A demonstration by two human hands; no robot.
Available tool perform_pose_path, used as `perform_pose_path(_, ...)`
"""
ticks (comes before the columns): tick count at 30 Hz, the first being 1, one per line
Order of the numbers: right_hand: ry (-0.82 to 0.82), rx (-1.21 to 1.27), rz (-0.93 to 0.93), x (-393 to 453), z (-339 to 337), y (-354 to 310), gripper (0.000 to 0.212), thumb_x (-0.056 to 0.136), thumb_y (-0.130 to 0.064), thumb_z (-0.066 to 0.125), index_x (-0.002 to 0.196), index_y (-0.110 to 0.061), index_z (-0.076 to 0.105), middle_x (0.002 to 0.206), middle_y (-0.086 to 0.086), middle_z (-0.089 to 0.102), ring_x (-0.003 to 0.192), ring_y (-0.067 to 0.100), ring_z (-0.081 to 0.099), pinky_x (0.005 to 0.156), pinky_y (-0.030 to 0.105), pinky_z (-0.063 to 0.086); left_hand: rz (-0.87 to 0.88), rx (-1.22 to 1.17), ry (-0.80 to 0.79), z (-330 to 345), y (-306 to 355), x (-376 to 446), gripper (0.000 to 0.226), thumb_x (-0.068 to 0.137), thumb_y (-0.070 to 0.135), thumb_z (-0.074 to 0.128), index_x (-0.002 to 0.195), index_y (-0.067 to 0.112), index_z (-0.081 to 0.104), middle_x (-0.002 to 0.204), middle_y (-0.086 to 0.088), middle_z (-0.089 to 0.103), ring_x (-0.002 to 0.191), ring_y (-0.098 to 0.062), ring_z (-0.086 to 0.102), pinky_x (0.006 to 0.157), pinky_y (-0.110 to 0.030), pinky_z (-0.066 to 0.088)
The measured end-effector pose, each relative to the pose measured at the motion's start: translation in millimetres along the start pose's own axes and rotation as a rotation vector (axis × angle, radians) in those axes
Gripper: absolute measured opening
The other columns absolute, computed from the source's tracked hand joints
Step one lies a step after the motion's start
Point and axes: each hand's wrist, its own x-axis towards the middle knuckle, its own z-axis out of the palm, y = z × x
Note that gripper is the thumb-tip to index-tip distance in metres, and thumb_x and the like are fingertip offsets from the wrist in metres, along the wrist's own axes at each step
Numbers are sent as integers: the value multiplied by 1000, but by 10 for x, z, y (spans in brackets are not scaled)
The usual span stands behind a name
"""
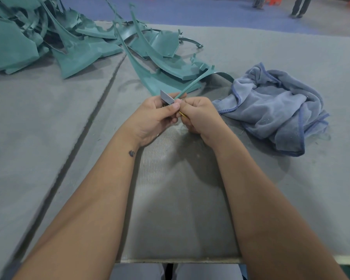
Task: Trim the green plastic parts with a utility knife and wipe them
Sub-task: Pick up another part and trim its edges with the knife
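Note:
My two hands meet over the middle of the grey table. My left hand (150,120) pinches the near end of a thin curved green plastic strip (198,79), which arcs away to the right towards the cloth. My right hand (200,116) grips a utility knife with a yellow handle. Its grey blade (166,97) sticks out up-left above my left fingers, against the end of the strip. The handle is mostly hidden in my fist. A blue-grey cloth (271,106) lies crumpled to the right of my hands.
A pile of green plastic parts (79,49) covers the far left and middle of the table (49,138). A dark seam (101,98) runs diagonally across the mat. The table's front edge (178,260) is near my lap. A person's legs (299,7) stand far right.

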Motion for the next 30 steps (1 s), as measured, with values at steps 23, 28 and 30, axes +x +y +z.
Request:
perform_pose_path(23,249,-199,-109,60,78,82,47,97,-19,54,51,-21,47,43,-8,36,42,6,26,45,24,24,73,126,108,66,-59,26,14,96,7,54,103,10,66,70,6,61,64,-3,48,56,-18,38)
perform_pose_path(28,266,-203,-108,72,80,102,43,97,-22,53,55,-17,49,47,-3,34,42,6,24,44,24,22,69,146,211,71,-70,42,10,93,8,60,99,10,68,64,7,61,52,-1,46,49,-14,37)
perform_pose_path(30,286,-184,-112,80,79,108,42,97,-22,53,56,-15,49,46,-4,34,42,5,24,44,22,23,71,147,255,80,-76,41,6,90,9,64,94,9,69,60,6,61,44,-3,41,43,-15,32)
